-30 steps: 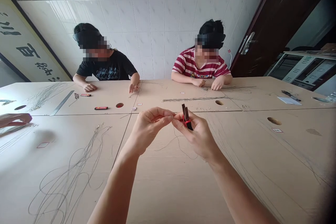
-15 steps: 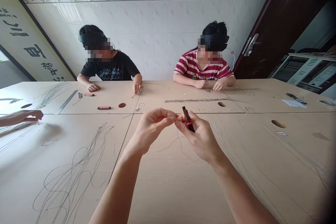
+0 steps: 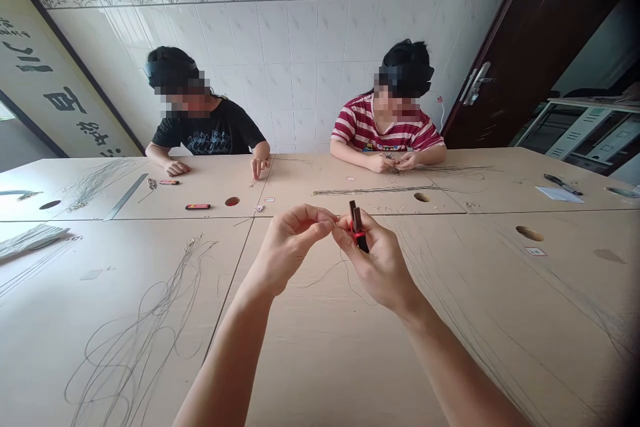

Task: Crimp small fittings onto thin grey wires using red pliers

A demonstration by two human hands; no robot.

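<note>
My left hand (image 3: pixel 295 240) is closed, its thumb and fingertips pinched on a thin cord (image 3: pixel 345 270). The cord hangs below my fingers in a loose curve over the table. My right hand (image 3: pixel 377 257) pinches the same cord, its fingertips meeting those of my left hand. Tucked in my right hand are small thread snips (image 3: pixel 357 223), black with a red part, with two short dark blades pointing up. The very ends of the cord between my fingertips are too small to make out.
A bundle of looped cords (image 3: pixel 145 320) lies on the left of the table (image 3: pixel 320 360). Another cord bundle (image 3: pixel 370 191) lies ahead. Two co-workers sit opposite, their hands on the table. A red stick-like item (image 3: pixel 198 207), a ruler (image 3: pixel 127 196) and a pen (image 3: pixel 563 183) lie about.
My hands stay pinched together, almost unmoved. A co-worker's hand at the far left has left view, leaving a grey item visible there. The striped-shirt co-worker's hands have come together.
</note>
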